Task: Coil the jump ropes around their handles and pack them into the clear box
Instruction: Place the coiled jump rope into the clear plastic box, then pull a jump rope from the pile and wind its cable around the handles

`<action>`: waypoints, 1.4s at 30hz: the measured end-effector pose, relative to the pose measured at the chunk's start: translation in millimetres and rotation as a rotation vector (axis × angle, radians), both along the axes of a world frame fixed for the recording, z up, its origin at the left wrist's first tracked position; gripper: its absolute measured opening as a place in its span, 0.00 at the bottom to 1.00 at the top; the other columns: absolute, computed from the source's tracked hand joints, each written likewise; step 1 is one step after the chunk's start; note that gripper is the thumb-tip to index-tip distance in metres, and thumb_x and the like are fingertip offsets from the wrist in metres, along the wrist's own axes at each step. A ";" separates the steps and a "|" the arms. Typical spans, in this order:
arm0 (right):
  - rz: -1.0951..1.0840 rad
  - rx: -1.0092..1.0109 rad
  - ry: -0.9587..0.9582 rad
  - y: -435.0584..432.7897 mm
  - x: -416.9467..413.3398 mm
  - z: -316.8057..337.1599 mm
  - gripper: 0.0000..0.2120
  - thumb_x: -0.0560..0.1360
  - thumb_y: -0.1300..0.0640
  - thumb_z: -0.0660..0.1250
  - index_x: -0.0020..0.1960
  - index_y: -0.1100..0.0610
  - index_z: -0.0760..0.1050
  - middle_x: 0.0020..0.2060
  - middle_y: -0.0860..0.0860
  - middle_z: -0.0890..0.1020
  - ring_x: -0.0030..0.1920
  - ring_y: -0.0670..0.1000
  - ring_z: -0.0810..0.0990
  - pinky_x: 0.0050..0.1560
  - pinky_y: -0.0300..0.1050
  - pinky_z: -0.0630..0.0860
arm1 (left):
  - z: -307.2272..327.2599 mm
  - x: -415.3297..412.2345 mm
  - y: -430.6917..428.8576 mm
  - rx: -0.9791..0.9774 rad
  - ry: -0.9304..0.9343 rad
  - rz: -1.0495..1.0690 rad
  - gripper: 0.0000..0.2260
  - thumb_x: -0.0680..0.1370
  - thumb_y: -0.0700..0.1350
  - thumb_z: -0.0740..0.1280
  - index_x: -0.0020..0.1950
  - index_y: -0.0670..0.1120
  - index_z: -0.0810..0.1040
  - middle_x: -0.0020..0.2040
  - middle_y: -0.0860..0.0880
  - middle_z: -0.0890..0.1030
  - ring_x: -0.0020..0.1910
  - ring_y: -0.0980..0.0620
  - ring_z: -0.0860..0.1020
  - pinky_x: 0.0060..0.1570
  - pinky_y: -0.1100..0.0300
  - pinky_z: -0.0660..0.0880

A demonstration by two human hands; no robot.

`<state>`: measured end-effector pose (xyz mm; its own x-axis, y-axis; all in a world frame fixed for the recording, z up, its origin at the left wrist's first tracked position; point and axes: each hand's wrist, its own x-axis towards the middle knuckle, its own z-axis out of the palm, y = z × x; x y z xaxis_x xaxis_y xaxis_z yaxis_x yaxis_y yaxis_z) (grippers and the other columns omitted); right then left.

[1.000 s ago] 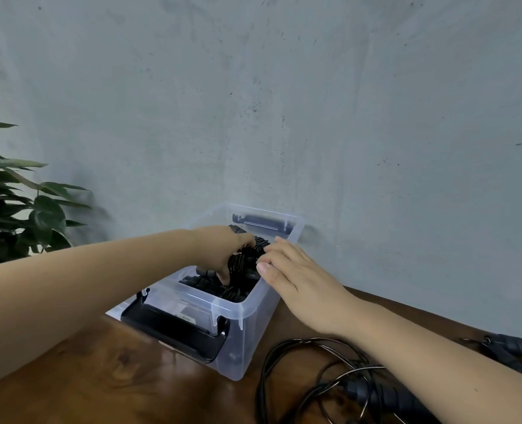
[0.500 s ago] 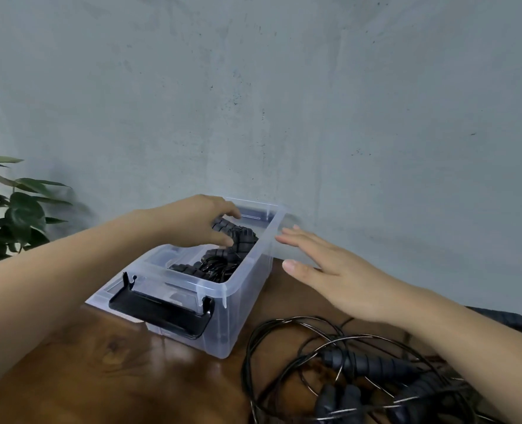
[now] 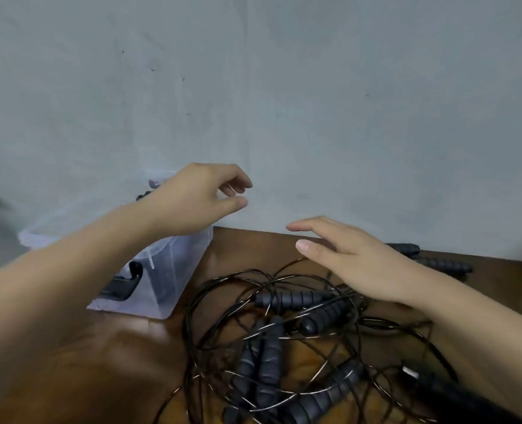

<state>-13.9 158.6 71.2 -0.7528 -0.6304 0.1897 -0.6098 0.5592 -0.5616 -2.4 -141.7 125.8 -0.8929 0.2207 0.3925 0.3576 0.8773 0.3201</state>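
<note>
The clear box (image 3: 174,270) with a black latch stands at the left on the wooden table; a bit of a coiled black rope (image 3: 142,195) shows inside it behind my arm. My left hand (image 3: 198,197) hovers above the box's right end, fingers loosely curled, holding nothing. My right hand (image 3: 354,258) is spread flat above a tangled pile of black jump ropes (image 3: 284,341) with ribbed grey handles, and holds nothing. Whether it touches the pile I cannot tell.
Two more ribbed handles (image 3: 437,261) lie at the back right near the grey wall (image 3: 284,102). The brown table (image 3: 106,362) reaches the wall. The frame is blurred by motion.
My left hand has lifted out of the box and moved right, leaving the coiled rope inside. My right hand has swung from the box over to the loose rope pile. The view has turned right and down.
</note>
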 end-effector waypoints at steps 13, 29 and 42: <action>-0.351 -0.131 0.099 115.4 39.5 -71.8 0.14 0.85 0.50 0.66 0.69 0.40 0.78 0.60 0.34 0.81 0.62 0.35 0.78 0.59 0.34 0.73 | -54.8 41.0 161.8 0.345 -0.200 -0.351 0.09 0.81 0.50 0.74 0.61 0.57 0.83 0.53 0.58 0.85 0.53 0.60 0.83 0.56 0.59 0.81; -0.318 0.375 -0.074 182.4 81.4 -121.1 0.16 0.73 0.35 0.74 0.52 0.39 0.72 0.49 0.38 0.76 0.48 0.42 0.78 0.48 0.43 0.78 | -154.0 45.9 239.0 -0.239 -0.321 -0.237 0.28 0.75 0.74 0.66 0.66 0.58 0.71 0.60 0.59 0.76 0.56 0.55 0.78 0.54 0.50 0.80; -0.358 -0.157 -0.120 189.7 95.4 -87.9 0.08 0.76 0.51 0.78 0.52 0.49 0.82 0.41 0.48 0.84 0.41 0.49 0.83 0.46 0.54 0.79 | -135.3 38.4 229.7 0.184 -0.274 -0.346 0.28 0.78 0.42 0.72 0.71 0.65 0.67 0.52 0.62 0.83 0.50 0.62 0.81 0.55 0.55 0.81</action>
